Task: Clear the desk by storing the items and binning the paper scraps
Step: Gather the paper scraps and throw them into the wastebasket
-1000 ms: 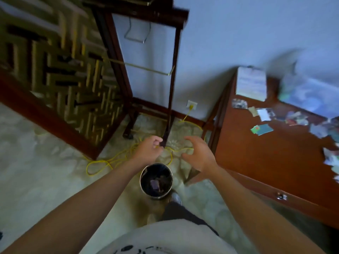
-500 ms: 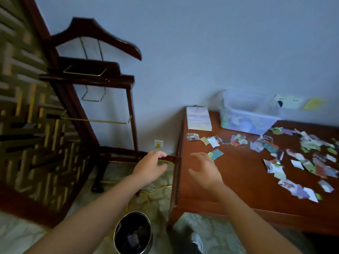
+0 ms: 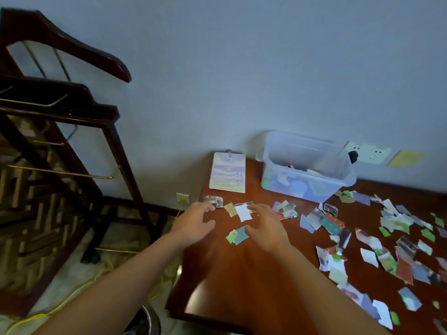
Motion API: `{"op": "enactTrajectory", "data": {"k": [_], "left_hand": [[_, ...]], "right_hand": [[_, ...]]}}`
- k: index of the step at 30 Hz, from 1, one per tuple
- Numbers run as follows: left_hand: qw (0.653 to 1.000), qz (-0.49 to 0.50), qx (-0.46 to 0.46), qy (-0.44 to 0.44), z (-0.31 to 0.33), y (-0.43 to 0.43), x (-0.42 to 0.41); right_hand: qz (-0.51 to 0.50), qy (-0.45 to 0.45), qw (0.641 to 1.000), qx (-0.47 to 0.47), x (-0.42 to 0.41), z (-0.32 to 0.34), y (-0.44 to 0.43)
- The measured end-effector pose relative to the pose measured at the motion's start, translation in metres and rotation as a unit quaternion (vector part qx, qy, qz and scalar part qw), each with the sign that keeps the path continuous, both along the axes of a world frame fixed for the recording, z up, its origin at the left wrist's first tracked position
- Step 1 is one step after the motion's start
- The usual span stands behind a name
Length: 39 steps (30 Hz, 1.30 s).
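Observation:
Several torn paper scraps [image 3: 377,240] lie scattered over the red-brown wooden desk [image 3: 242,281]. My left hand [image 3: 193,224] hovers over the desk's left edge, fingers loosely spread and holding nothing. My right hand [image 3: 264,228] hovers beside it, also empty, just right of a green and teal scrap [image 3: 238,234] and below a white scrap [image 3: 243,212]. A spiral notebook [image 3: 228,172] lies at the back left of the desk. A clear plastic box [image 3: 304,168] with some items inside stands by the wall. Only the rim of the round bin [image 3: 147,322] shows on the floor at the bottom.
A dark wooden valet stand [image 3: 72,122] with brass rails fills the left side. A yellow cable [image 3: 72,298] runs across the pale floor to a wall socket [image 3: 182,197]. Another socket plate [image 3: 367,152] and a yellow note [image 3: 405,158] are on the wall behind the desk.
The view has swung up from the bin on the floor to the desk. Both hands have moved from above the bin to over the desk's left part, still empty.

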State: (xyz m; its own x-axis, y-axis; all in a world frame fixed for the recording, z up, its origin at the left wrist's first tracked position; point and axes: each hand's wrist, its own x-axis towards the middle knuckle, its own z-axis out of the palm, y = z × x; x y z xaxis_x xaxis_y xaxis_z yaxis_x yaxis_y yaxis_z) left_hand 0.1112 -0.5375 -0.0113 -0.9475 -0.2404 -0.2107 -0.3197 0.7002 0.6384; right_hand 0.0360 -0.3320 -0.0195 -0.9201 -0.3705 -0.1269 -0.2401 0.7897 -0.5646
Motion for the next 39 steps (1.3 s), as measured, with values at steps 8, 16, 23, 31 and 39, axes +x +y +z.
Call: {"op": "enactTrajectory", "data": {"k": [8,16,23,31,39], "left_hand": [[0.997,0.048,0.011,-0.055,-0.017,0.034,-0.057],[0.995,0.045,-0.024,-0.087,-0.046,0.026,-0.103],[0.992,0.020,-0.076,-0.099,-0.090,0.022,-0.140],[0.981,0.002,-0.162,-0.107,-0.118,0.025,-0.159],[0.980,-0.022,-0.184,-0.077,-0.117,0.029,-0.158]], "right_hand": [[0.065,-0.019,0.998,0.008,-0.075,-0.028,0.015],[0.094,-0.058,0.993,0.047,-0.117,-0.056,0.004],[0.133,-0.087,0.982,0.106,-0.141,-0.081,-0.015],[0.182,-0.031,0.972,0.145,-0.147,-0.103,-0.027],[0.202,-0.016,0.957,0.207,-0.151,-0.103,-0.037]]}}
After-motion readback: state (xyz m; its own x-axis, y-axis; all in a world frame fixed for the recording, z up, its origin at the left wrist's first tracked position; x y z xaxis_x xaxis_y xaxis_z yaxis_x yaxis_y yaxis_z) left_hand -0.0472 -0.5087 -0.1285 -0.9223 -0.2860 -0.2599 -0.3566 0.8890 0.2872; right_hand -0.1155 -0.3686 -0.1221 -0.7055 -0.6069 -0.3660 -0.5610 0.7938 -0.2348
